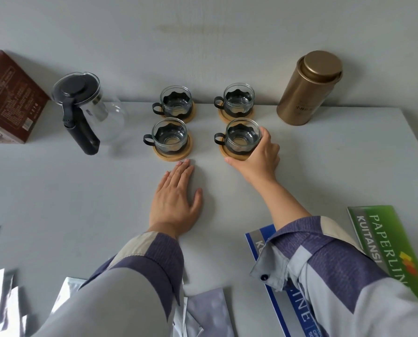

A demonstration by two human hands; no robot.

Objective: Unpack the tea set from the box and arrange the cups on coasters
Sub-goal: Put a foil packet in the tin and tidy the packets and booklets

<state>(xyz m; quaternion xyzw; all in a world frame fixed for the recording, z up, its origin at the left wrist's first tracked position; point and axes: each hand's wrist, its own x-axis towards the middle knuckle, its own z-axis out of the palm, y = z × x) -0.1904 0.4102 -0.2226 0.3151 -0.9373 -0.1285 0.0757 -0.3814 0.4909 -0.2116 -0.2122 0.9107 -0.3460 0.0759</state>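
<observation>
Four small clear glass cups with black metal holders and little loop handles stand in a square on the grey table (324,166), each one on a round light wooden coaster. The near right glass cup (243,137) is the one being handled. The right hand (259,159) is wrapped around its right side, with fingers (264,133) curled against the glass and the thumb (234,162) lying along the front edge of its wooden coaster (227,153). So the cup sits just to the left of the palm and a little beyond it, and its black loop handle (219,139) points left, away from the hand. The cup looks like it is sitting on the coaster, but I cannot tell if it is fully set down. The left hand (176,203) lies flat on the table with its fingers straight and holds nothing. Its fingertips (185,164) are just in front of the near left coaster (172,155), maybe touching its edge. The right hand is the one on the cup, so any last nudge or letting go is probably its job. The other cups look done. A glass teapot with a black lid and handle (86,110), a brown cardboard box (8,98) and a gold round tin (307,88) stand further back.
</observation>
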